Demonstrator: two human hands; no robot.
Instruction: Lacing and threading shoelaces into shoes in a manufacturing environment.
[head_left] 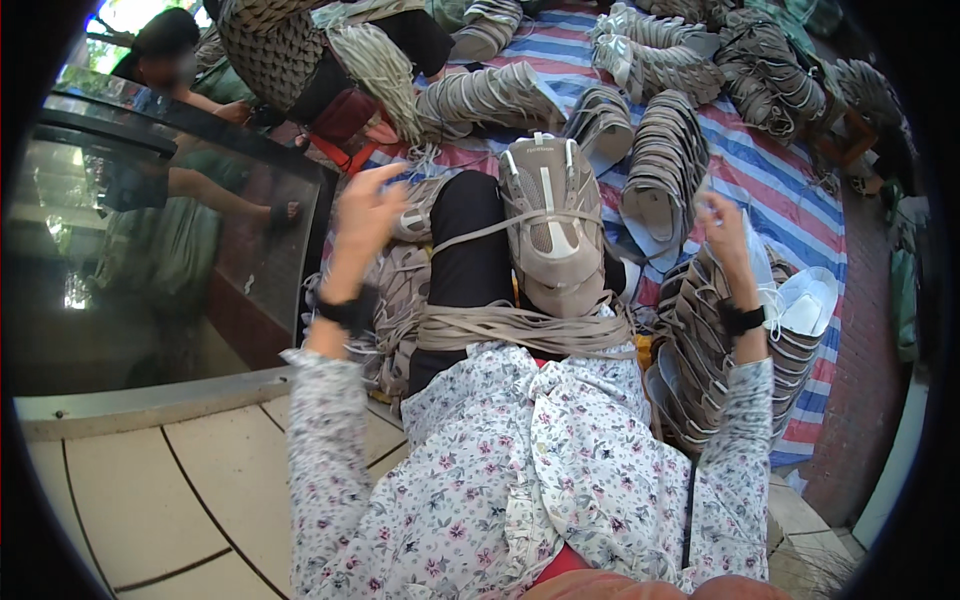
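A grey-brown shoe upper [553,215] with mesh panels and pale trim lies on my lap, toe toward me. A flat beige lace [480,228] crosses over it and my dark trouser leg. Nearer my waist, a bundle of beige laces [520,328] stretches across my lap. My left hand [368,215] is raised left of the upper, apart from it; motion smears its fingers. On the other side my right hand [724,232] is lifted too, fingers curled in, beside a row of stacked uppers. Whatever it may hold is too small to see.
Stacked uppers [665,165] lie in rows on a striped sheet [770,190]; more uppers [700,350] stand by my right forearm. At left is a glass-sided case [150,270]. Beyond it sits another person [170,75]. Pale floor tiles [150,500] lie lower left.
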